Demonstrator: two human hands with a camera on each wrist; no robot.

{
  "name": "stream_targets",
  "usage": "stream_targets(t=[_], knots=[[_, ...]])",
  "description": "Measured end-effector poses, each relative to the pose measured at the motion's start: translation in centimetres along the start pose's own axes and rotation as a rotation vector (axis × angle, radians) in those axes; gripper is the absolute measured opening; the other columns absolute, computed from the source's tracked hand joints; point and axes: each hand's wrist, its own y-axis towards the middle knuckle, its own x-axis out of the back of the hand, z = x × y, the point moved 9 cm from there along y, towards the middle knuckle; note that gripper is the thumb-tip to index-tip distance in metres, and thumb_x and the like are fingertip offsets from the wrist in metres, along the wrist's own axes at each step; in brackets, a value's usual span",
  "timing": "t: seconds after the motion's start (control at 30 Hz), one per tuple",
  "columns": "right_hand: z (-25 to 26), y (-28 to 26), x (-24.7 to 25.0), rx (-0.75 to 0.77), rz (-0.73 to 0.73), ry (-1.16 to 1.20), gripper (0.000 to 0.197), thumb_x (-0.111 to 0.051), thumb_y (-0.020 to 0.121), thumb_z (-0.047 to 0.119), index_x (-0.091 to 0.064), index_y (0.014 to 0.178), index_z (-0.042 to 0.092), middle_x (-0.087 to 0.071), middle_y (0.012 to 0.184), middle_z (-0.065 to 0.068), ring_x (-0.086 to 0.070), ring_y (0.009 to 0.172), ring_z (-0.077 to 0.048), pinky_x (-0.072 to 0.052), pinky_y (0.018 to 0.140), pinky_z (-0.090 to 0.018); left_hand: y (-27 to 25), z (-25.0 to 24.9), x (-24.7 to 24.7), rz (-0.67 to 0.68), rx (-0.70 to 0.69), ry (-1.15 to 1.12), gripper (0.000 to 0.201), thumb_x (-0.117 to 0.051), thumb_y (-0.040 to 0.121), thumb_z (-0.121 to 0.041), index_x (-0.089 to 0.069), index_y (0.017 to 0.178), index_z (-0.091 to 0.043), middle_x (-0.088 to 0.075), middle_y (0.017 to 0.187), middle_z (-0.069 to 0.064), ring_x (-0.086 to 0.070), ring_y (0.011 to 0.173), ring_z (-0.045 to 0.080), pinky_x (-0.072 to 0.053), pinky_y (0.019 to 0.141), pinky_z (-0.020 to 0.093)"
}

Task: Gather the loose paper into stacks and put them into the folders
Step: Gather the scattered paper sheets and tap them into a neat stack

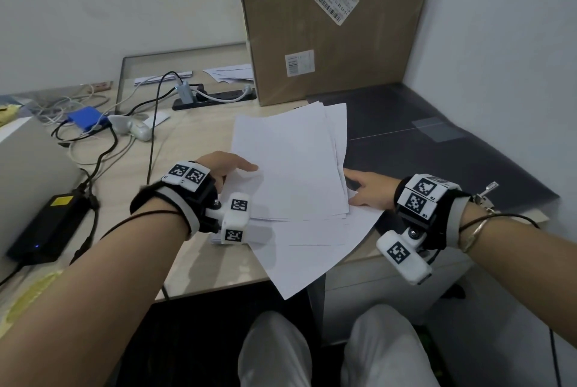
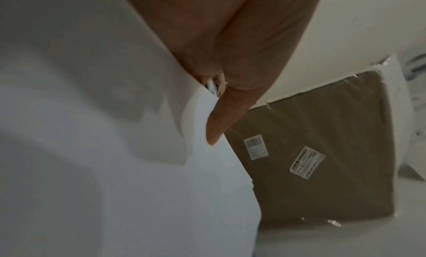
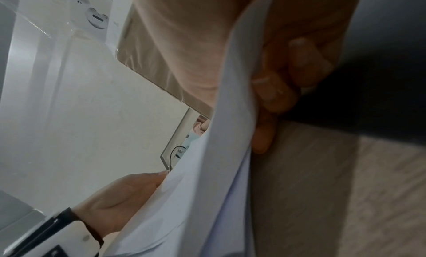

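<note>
A pale wooden worktop (image 1: 199, 133) stood before a cardboard box (image 1: 327, 24). Both hands pinched a paper stack (image 1: 290, 161) at its centre: left hand (image 1: 223, 168) on the left edge, right hand (image 1: 371, 188) on the right.

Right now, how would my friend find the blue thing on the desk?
Start at the tall cardboard box standing against the wall, then look left past the black power strip into the tangle of cables. The flat blue box lies there; it is the only bright blue item among grey, white and black ones.
</note>
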Motion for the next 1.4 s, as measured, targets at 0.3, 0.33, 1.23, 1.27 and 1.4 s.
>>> stream_targets(t=[0.3,0.33,1.23,1.27,1.4], knots=[[-1.1,-1.2,1.5,-0.078,-0.263,0.22,0.035,-0.057,0.089,0.008,-0.059,0.123,0.009,-0.066,0.111,-0.012,-0.062,0.094,-0.024,-0.048,0.082,-0.03,-5.9,1.9,-1.5,0.119,0.167,-0.093,0.064,-0.086,0.059,-0.021,-0.064,0.117,-0.004,-0.068,0.118,0.013,-0.06,0.114,0.028,-0.038,0.106,0.044],[-1.5,-1.3,2.0,-0.083,-0.334,0.277,0.028,-0.054,0.089,0.005,-0.064,0.115,0.007,-0.067,0.104,-0.012,-0.061,0.089,-0.022,-0.048,0.077,-0.029,-6.4,2.0,-1.5,0.118,0.162,-0.116,0.05,-0.082,0.068,-0.021,-0.065,0.111,-0.002,-0.07,0.11,0.015,-0.063,0.107,0.03,-0.042,0.103,0.042],[9.5,-2.6,7.0,0.229,-0.497,0.883,0.024,-0.06,0.079,-0.01,-0.061,0.087,0.013,-0.068,0.093,-0.011,-0.066,0.083,-0.025,-0.057,0.077,-0.036,-17.2,-7.2,3.9,-0.184,-0.765,-0.467,0.053,-0.067,0.066,0.0,-0.058,0.117,-0.005,-0.066,0.117,0.016,-0.065,0.104,0.031,-0.054,0.09,0.041],[10.5,-2.7,8.0,0.262,-0.522,0.891,0.025,-0.063,0.076,-0.009,-0.061,0.09,0.013,-0.069,0.1,-0.014,-0.067,0.089,-0.029,-0.056,0.082,-0.04,-17.5,-8.2,4.5,-0.191,-0.797,-0.482,0.054,-0.069,0.066,-0.001,-0.056,0.119,-0.006,-0.067,0.117,0.014,-0.066,0.104,0.029,-0.055,0.088,0.04],[11.7,-1.9,8.4,0.283,-0.546,0.973,0.032,-0.066,0.075,-0.009,-0.06,0.102,0.008,-0.066,0.102,-0.013,-0.065,0.093,-0.028,-0.053,0.087,-0.04,-16.6,-9.2,5.0,-0.199,-0.804,-0.558,0.059,-0.073,0.074,0.002,-0.047,0.123,-0.017,-0.066,0.117,0.008,-0.068,0.101,0.02,-0.057,0.077,0.031]])
